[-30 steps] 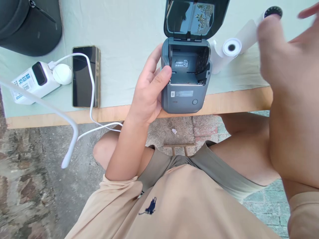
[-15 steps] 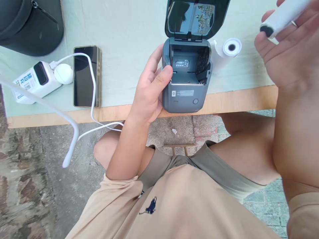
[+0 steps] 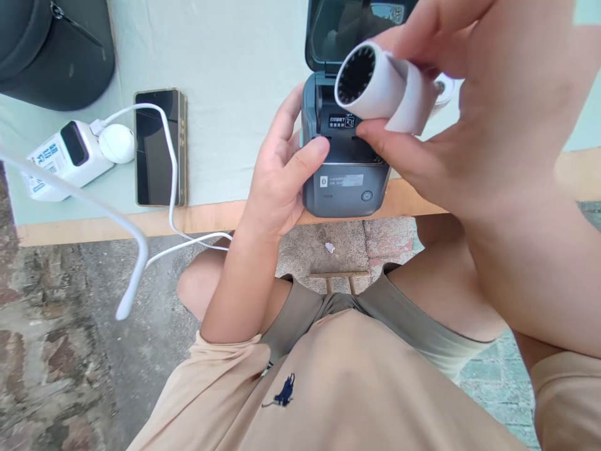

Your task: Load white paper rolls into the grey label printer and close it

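My left hand (image 3: 284, 172) grips the left side of a dark grey label printer (image 3: 342, 188) at the table's front edge, thumb on its rim. The printer's lid (image 3: 350, 37) stands up, and a small printed sticker shows inside the paper bay. My right hand (image 3: 436, 106) pinches a white paper roll (image 3: 399, 91) above the bay, its hollow black-lined core facing left. A loose flap of paper curls off that roll. Behind my right fingers, a second white paper roll (image 3: 447, 91) on the table is mostly hidden.
Left on the cloth-covered table (image 3: 225, 75) lie a phone (image 3: 157, 150), a white power strip (image 3: 70, 156) with a plug (image 3: 117, 141), and a black zipped case (image 3: 56, 56). A white cable (image 3: 171, 156) crosses the phone and hangs over the wooden edge (image 3: 211, 213).
My right hand has brought its paper roll from the upper right leftward to above the open printer. My left hand keeps its grip on the printer.
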The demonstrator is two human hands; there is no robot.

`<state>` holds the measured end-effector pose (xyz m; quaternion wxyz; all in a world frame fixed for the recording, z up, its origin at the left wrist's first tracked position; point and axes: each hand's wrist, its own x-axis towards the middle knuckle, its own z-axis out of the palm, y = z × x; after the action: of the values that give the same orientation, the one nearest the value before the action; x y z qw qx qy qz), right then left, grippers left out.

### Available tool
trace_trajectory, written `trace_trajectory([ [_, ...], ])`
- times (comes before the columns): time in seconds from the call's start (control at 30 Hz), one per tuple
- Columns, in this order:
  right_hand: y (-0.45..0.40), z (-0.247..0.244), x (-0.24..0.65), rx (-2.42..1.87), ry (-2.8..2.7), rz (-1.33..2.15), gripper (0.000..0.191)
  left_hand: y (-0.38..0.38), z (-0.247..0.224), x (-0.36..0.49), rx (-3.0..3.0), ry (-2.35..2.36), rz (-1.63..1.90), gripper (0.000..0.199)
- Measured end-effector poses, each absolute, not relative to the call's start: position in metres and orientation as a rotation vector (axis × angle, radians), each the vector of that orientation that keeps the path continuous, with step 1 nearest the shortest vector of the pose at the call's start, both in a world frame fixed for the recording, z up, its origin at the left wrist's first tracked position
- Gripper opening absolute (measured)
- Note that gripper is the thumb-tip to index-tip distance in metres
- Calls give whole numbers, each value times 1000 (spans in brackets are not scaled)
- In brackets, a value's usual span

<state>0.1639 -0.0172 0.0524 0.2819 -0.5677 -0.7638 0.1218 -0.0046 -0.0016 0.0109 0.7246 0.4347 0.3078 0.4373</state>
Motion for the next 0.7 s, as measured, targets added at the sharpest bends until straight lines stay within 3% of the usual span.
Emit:
trace_trajectory([
  [0.13, -14, 57, 157, -1702, -2226, 5, 25, 0, 10, -4, 986, 648, 952, 39],
  [0.33, -14, 55, 155, -1572, -2320, 56, 24, -2, 15, -5, 988, 682, 925, 38],
  [0.53, -17, 50, 160, -1573, -2287, -183, 18, -2, 14, -4, 967, 679, 936, 42],
  [0.7, -27, 43, 159, -1302, -2341, -287, 12, -1, 13, -4, 990, 629, 966, 36],
])
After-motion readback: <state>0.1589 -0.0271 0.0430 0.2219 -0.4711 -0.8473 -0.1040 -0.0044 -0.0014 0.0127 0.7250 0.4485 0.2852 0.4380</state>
